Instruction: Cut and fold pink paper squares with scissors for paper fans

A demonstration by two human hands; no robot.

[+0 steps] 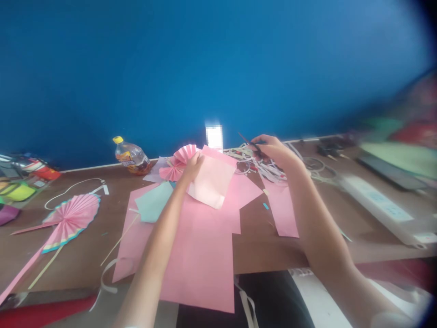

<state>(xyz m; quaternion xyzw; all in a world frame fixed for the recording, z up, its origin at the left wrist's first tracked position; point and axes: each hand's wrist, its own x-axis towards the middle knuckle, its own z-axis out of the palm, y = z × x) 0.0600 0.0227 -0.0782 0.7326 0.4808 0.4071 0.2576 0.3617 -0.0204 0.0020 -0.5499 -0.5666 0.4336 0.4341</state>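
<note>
My left hand [191,167] pinches the upper edge of a pale pink paper sheet [211,182], lifted above larger pink sheets [201,246] on the brown table [259,241]. My right hand [273,150] is closed on a thin dark tool [251,142], likely scissors, over a heap of white paper strips [262,166]. A folded pink paper fan [179,161] lies just behind my left hand. A light blue paper piece [153,202] rests by my left forearm.
A pink fan with a blue rim on a stick [70,218] lies at left. A plastic bottle with a yellow cap [131,157] lies by the blue wall. A white power strip [378,202] is at right. Coloured clutter [20,182] sits at far left.
</note>
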